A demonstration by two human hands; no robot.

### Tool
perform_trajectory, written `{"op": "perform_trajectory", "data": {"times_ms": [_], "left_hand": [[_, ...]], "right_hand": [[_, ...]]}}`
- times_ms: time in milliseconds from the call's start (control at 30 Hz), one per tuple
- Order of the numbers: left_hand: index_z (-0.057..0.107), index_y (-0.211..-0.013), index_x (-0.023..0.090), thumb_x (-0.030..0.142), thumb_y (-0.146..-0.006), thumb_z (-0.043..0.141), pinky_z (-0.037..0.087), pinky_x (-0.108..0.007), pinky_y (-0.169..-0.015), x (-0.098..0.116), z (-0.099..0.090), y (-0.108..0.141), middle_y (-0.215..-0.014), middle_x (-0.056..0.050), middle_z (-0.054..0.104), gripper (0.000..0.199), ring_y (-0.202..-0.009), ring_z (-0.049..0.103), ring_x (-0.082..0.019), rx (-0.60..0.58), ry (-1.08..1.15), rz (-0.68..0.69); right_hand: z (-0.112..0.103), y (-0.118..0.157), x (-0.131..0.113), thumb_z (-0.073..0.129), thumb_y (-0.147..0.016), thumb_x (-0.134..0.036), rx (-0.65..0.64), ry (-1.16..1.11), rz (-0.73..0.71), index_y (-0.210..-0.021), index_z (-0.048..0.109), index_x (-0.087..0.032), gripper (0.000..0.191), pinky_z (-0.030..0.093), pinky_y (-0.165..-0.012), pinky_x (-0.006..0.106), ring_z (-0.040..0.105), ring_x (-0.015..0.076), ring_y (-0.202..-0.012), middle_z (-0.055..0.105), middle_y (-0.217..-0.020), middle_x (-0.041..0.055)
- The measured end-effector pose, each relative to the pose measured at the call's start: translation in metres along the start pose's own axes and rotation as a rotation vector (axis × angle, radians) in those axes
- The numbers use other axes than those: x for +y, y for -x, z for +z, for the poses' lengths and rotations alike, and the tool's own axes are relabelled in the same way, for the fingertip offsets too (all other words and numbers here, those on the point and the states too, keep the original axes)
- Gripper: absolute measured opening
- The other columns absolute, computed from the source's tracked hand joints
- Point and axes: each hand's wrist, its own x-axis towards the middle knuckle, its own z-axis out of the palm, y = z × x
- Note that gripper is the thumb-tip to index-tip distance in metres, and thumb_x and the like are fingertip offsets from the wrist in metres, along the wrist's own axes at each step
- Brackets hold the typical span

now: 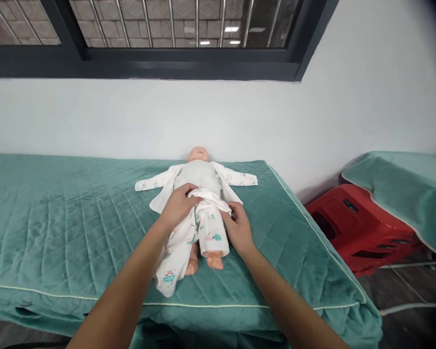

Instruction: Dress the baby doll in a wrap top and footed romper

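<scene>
A baby doll [203, 175] lies on its back on the green quilted cover [76, 228], near the cover's right-hand end, its head toward the wall [131, 118]. Its white printed jacket [244, 178] lies open at the front, both sleeves spread outward. The person's hands are apart, each pinching the gathered top of the printed trousers [212, 225]: the left hand [179, 206] at one side of the waist, the right hand [239, 227] at the other. The trouser leg nearer the right hand encloses one leg, a foot [215, 261] showing below its hem; the other trouser leg lies slack beside the second bare foot [192, 263] and appears unfilled. The step in hand looks like working the waistband about the hips, though whether upward or downward I cannot tell. Either way, the next move seems to call for an even grip on both sides, minding the loose leg.
</scene>
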Motion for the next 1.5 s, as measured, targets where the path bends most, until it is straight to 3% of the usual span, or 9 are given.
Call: {"op": "perform_trajectory", "data": {"times_ms": [167, 300, 433, 567, 767, 933, 1100, 1333, 1500], "left_hand": [[0.068, -0.095, 0.019, 0.028, -0.070, 0.073, 0.044, -0.026, -0.074, -0.026, -0.017, 0.008, -0.091, -0.001, 0.067, 0.027, -0.084, 0.060, -0.018, -0.116, 0.389, -0.100], [0.068, -0.099, 0.018, 0.022, -0.064, 0.077, 0.045, -0.024, -0.076, -0.052, -0.013, 0.011, -0.096, -0.002, 0.067, 0.036, -0.086, 0.060, -0.017, -0.098, 0.695, -0.054], [0.067, -0.102, 0.020, 0.022, -0.065, 0.078, 0.046, -0.023, -0.070, -0.069, -0.002, 0.013, -0.095, -0.002, 0.066, 0.038, -0.080, 0.060, -0.015, -0.025, 0.827, -0.033], [0.065, -0.106, 0.022, 0.025, -0.068, 0.079, 0.046, -0.021, -0.072, -0.074, 0.002, 0.015, -0.098, -0.001, 0.065, 0.041, -0.083, 0.060, -0.014, 0.042, 0.815, 0.001], [0.065, -0.111, 0.021, 0.029, -0.072, 0.079, 0.048, -0.022, -0.077, -0.073, -0.001, 0.015, -0.100, -0.002, 0.067, 0.042, -0.089, 0.062, -0.016, -0.092, 0.689, 0.002], [0.063, -0.109, 0.019, 0.029, -0.068, 0.083, 0.050, -0.023, -0.069, -0.071, -0.002, 0.016, -0.092, -0.002, 0.068, 0.046, -0.078, 0.063, -0.015, -0.195, 0.742, -0.056], [0.060, -0.094, 0.019, 0.036, -0.063, 0.085, 0.044, -0.019, -0.052, -0.069, -0.003, 0.017, -0.075, 0.003, 0.063, 0.044, -0.056, 0.057, -0.010, -0.082, 0.964, -0.062], [0.065, -0.107, 0.018, 0.025, -0.064, 0.085, 0.048, -0.025, -0.073, -0.072, -0.009, 0.017, -0.097, -0.003, 0.069, 0.048, -0.083, 0.063, -0.018, -0.206, 0.720, -0.130], [0.067, -0.093, 0.015, 0.037, -0.070, 0.080, 0.042, -0.025, -0.064, -0.080, -0.007, 0.014, -0.079, -0.001, 0.065, 0.034, -0.068, 0.058, -0.014, -0.124, 0.758, -0.165]], "right_hand": [[-0.005, 0.004, -0.010, 0.056, -0.085, -0.023, -0.127, -0.089, -0.171, -0.114, 0.060, -0.025, 0.029, 0.043, -0.096, 0.034, 0.056, 0.0195, -0.113, 0.061, -0.118, 0.0043], [0.002, -0.016, -0.042, 0.057, -0.088, -0.030, -0.271, -0.098, -0.224, -0.120, 0.058, -0.027, 0.031, 0.045, -0.094, 0.033, 0.055, 0.0197, -0.117, 0.058, -0.129, 0.0048], [0.017, -0.055, -0.075, 0.063, -0.083, -0.052, -0.672, 0.147, -0.149, -0.104, 0.066, -0.025, 0.034, 0.046, -0.073, 0.032, 0.062, 0.0201, -0.085, 0.069, -0.097, 0.0023], [0.024, -0.078, -0.083, 0.075, -0.073, -0.050, -1.028, 0.173, -0.174, -0.100, 0.070, -0.024, 0.037, 0.042, -0.072, 0.029, 0.061, 0.0209, -0.086, 0.070, -0.095, 0.0005], [0.027, -0.075, -0.050, 0.069, -0.079, -0.043, -0.790, -0.172, 0.094, -0.083, 0.062, -0.018, 0.026, 0.039, -0.066, 0.024, 0.054, 0.0137, -0.073, 0.059, -0.077, -0.0029], [0.029, -0.072, -0.044, 0.073, -0.074, -0.039, -0.829, -0.455, 0.311, -0.084, 0.057, -0.019, 0.028, 0.040, -0.062, 0.023, 0.053, 0.0122, -0.065, 0.058, -0.073, -0.0039], [0.027, -0.069, -0.051, 0.076, -0.073, -0.037, -0.890, -0.483, 0.295, -0.091, 0.059, -0.019, 0.031, 0.040, -0.061, 0.022, 0.051, 0.0101, -0.063, 0.057, -0.074, -0.0044], [0.029, -0.068, -0.047, 0.076, -0.073, -0.034, -0.814, -0.527, 0.312, -0.091, 0.058, -0.020, 0.029, 0.043, -0.067, 0.023, 0.055, 0.0126, -0.072, 0.059, -0.083, -0.0026], [0.032, -0.066, -0.046, 0.076, -0.073, -0.035, -0.825, -0.565, 0.323, -0.095, 0.055, -0.022, 0.033, 0.044, -0.067, 0.024, 0.056, 0.0130, -0.074, 0.059, -0.086, -0.0030]]}}
